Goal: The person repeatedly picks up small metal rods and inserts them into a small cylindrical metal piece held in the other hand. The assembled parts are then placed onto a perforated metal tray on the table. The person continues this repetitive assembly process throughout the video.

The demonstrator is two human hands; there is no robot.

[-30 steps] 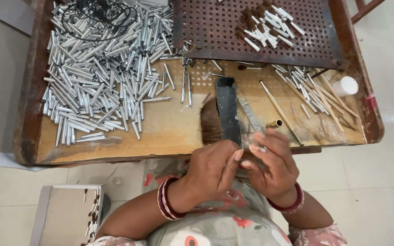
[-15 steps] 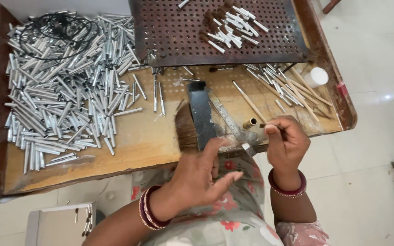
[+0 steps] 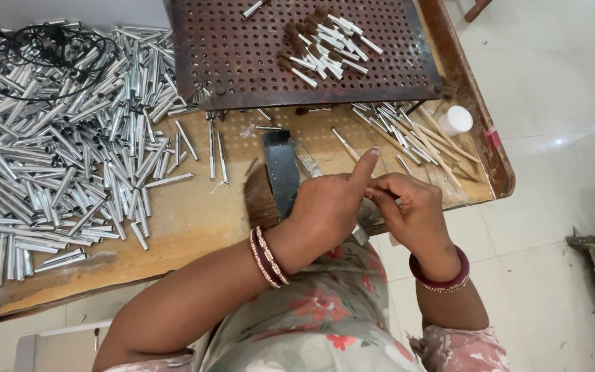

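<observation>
Two hands meet over the near edge of a worn wooden worktable [image 3: 173, 227].

The left hand [image 3: 325, 210], index finger raised, is curled against the right hand [image 3: 411, 210], whose fingertips pinch something too small to tell. A small white cylindrical container [image 3: 457, 120] stands at two o'clock; a heap of shiny metal tubes [image 3: 56, 145] lies at nine, a rusty perforated metal plate [image 3: 256, 62] at twelve. Half a second ago the hands were apart, the left spread open.

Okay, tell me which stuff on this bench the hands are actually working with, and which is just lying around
In hand:
left hand and right hand, meeting over the bench's near edge
flat metal blade beside the left hand
tuft of brown bristles

Lying about:
heap of silver tubes
black cord
perforated tray
white cap
thin sticks
</observation>
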